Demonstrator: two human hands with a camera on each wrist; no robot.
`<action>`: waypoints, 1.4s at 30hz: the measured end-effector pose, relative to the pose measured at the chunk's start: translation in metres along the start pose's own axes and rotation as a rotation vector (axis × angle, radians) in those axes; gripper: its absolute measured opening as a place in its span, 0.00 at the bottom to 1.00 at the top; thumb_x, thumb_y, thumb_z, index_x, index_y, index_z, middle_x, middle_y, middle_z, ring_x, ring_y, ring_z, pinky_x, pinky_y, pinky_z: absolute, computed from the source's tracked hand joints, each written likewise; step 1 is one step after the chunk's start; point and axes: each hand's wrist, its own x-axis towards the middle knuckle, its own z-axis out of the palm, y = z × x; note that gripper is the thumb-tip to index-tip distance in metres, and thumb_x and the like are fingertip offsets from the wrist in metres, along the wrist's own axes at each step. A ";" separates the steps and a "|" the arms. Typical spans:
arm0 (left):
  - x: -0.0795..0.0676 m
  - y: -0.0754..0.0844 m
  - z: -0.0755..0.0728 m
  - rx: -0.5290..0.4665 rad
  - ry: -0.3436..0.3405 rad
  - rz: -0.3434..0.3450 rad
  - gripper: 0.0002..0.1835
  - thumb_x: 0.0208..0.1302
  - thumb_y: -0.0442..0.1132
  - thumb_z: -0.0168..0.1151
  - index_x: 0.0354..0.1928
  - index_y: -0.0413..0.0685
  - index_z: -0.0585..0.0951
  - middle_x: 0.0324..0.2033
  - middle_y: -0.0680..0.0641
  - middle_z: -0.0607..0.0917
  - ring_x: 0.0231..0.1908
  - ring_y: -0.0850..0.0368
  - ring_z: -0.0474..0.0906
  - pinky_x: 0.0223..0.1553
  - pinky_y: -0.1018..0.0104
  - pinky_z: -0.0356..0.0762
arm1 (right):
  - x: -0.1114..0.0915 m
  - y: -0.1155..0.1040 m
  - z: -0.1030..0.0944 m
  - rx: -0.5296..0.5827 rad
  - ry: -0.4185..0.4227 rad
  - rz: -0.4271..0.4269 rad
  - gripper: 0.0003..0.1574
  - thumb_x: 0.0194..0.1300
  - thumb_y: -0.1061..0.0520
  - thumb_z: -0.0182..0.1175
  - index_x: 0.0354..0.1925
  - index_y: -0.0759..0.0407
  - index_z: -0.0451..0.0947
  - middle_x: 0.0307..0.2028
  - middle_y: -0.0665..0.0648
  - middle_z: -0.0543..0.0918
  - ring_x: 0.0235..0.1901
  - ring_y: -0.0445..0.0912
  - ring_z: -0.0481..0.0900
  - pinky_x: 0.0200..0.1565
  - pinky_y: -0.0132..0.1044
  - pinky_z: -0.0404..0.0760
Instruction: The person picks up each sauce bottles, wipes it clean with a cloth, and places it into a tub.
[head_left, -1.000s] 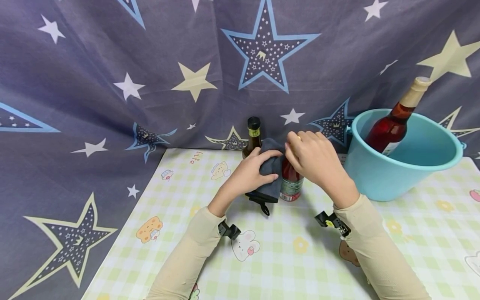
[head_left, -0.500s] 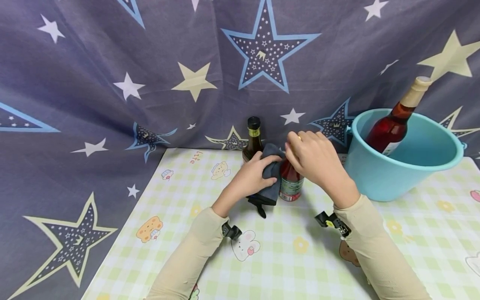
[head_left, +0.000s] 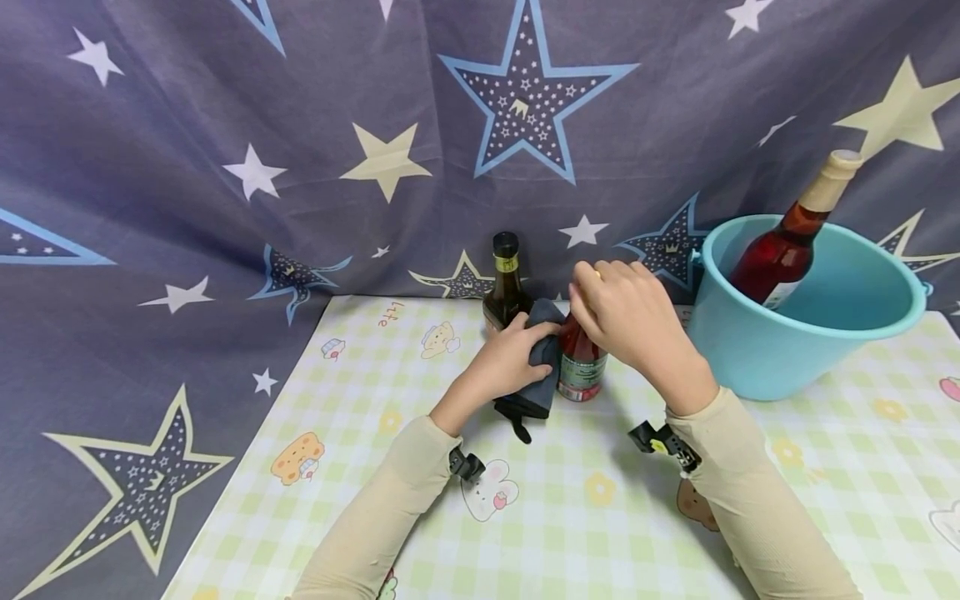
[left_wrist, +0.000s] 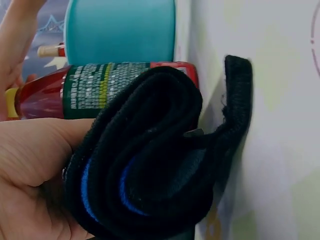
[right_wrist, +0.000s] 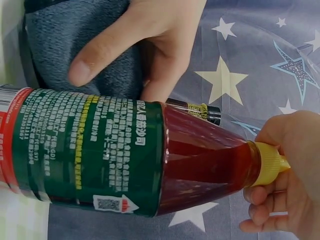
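My left hand [head_left: 508, 360] grips a rolled dark blue-grey towel [head_left: 547, 379], thumb and fingers around its sides. A black strap [left_wrist: 239, 92] sticks out from the towel's lower end. Right beside the towel stands a red sauce bottle [head_left: 582, 371] with a green label, upright on the table. My right hand [head_left: 630, 312] pinches its yellow cap [right_wrist: 269, 164] from above; the head view hides the cap behind the fingers. In the right wrist view, the left thumb lies along the towel close to the bottle's label.
A dark bottle with a black cap [head_left: 506, 283] stands behind the left hand, near the starry curtain [head_left: 300, 125]. To the right is a turquoise bucket [head_left: 780, 354] with a red glass bottle [head_left: 776, 254] leaning in it. A checked cloth covers the table [head_left: 570, 533].
My left hand and the towel have slid down along the sauce bottle's side, toward me, uncovering more of the dark bottle. The right hand keeps its place on the cap.
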 end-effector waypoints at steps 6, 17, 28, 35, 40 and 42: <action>0.002 0.000 0.007 0.078 -0.038 -0.016 0.33 0.69 0.45 0.68 0.74 0.57 0.71 0.67 0.36 0.71 0.32 0.50 0.82 0.32 0.61 0.77 | 0.001 0.000 0.000 0.001 0.004 -0.001 0.16 0.76 0.55 0.50 0.30 0.61 0.69 0.17 0.54 0.66 0.19 0.51 0.66 0.28 0.41 0.62; 0.006 -0.003 0.017 0.178 -0.105 -0.027 0.29 0.72 0.46 0.65 0.73 0.58 0.72 0.65 0.36 0.73 0.31 0.50 0.79 0.33 0.59 0.77 | 0.002 0.000 0.000 -0.005 0.003 -0.001 0.16 0.76 0.55 0.49 0.31 0.62 0.69 0.18 0.55 0.67 0.20 0.52 0.67 0.28 0.42 0.64; 0.002 -0.007 0.006 0.042 -0.116 -0.038 0.29 0.70 0.43 0.67 0.72 0.61 0.74 0.70 0.37 0.70 0.54 0.44 0.82 0.45 0.53 0.81 | 0.000 0.000 0.000 0.003 0.000 0.006 0.16 0.76 0.55 0.50 0.31 0.62 0.69 0.17 0.54 0.66 0.19 0.51 0.65 0.28 0.41 0.62; -0.010 0.006 -0.019 0.086 0.032 0.013 0.28 0.67 0.42 0.69 0.69 0.63 0.76 0.64 0.38 0.73 0.40 0.45 0.83 0.40 0.53 0.81 | 0.000 -0.001 0.000 0.003 -0.006 0.010 0.15 0.76 0.55 0.50 0.31 0.62 0.70 0.18 0.55 0.67 0.19 0.51 0.66 0.28 0.41 0.63; -0.019 0.017 -0.034 0.124 0.179 0.037 0.28 0.68 0.43 0.68 0.69 0.63 0.75 0.61 0.39 0.73 0.36 0.48 0.80 0.39 0.54 0.81 | 0.000 0.000 0.000 0.000 -0.009 0.010 0.15 0.76 0.55 0.50 0.31 0.62 0.70 0.18 0.55 0.67 0.19 0.52 0.66 0.28 0.41 0.63; -0.022 0.020 -0.038 0.126 0.236 0.051 0.28 0.69 0.43 0.68 0.70 0.64 0.75 0.63 0.39 0.72 0.38 0.47 0.80 0.39 0.53 0.81 | 0.000 0.000 0.000 0.000 -0.008 0.009 0.15 0.76 0.55 0.50 0.31 0.62 0.69 0.18 0.55 0.67 0.19 0.51 0.66 0.28 0.41 0.63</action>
